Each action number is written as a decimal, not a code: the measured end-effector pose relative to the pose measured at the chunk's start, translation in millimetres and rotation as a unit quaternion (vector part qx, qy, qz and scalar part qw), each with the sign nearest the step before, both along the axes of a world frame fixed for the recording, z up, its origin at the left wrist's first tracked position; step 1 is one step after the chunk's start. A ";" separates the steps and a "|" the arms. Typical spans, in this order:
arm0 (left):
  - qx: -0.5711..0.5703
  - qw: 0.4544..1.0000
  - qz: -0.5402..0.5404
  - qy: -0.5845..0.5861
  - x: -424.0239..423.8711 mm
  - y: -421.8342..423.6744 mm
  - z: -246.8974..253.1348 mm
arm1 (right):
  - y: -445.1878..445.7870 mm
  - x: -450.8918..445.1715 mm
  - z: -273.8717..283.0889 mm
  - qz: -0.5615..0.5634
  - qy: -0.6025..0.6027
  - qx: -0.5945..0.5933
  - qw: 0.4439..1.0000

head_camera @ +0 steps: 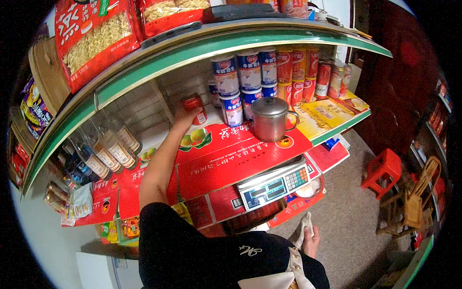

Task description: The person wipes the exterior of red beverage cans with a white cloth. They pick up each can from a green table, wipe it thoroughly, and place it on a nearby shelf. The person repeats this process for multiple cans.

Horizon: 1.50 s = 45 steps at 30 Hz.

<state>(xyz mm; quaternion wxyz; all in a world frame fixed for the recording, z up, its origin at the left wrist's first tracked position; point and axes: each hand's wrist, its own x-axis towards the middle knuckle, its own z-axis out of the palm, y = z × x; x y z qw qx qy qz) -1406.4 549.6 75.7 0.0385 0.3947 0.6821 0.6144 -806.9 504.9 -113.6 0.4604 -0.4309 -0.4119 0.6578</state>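
Note:
My left hand (189, 115) reaches onto the middle shelf and grips a red can (195, 104) lying near the back panel. Just right of it, blue-and-white cans (232, 110) stand stacked in two layers. A lidded metal mug (270, 121) stands on the red cardboard (216, 159) that covers the shelf. My right hand (311, 240) hangs low at my side, its fingers closed round a pale cloth (302, 229).
Clear glass bottles (108, 155) stand to the left. Red and yellow cans (297, 77) fill the back right. A digital scale (276, 186) sits below the shelf edge. Noodle packs (97, 39) rest on the upper shelf (245, 38). A red plastic stool (384, 171) and bamboo chair (415, 206) are at right.

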 end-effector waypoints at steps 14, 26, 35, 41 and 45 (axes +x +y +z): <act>-0.101 0.993 -0.063 0.011 -5.7 -27.6 -5.6 | 11.5 -17.1 -33.1 0.038 -0.046 0.031 0.998; -0.131 0.989 -0.064 -0.019 3.6 -26.7 -2.0 | -13.3 -13.8 -25.0 -0.034 -0.082 -0.024 0.996; -0.172 0.985 0.009 -0.032 -56.3 -29.2 -42.2 | -43.3 13.9 -20.6 -0.033 -0.211 -0.105 0.971; -0.232 0.970 -0.068 0.022 -62.1 -32.2 -27.0 | -74.8 60.2 -18.5 -0.109 -0.186 -0.044 0.975; -0.131 0.988 0.003 -0.079 -59.8 -42.8 -29.2 | -106.8 110.4 -36.1 -0.156 -0.173 -0.027 0.972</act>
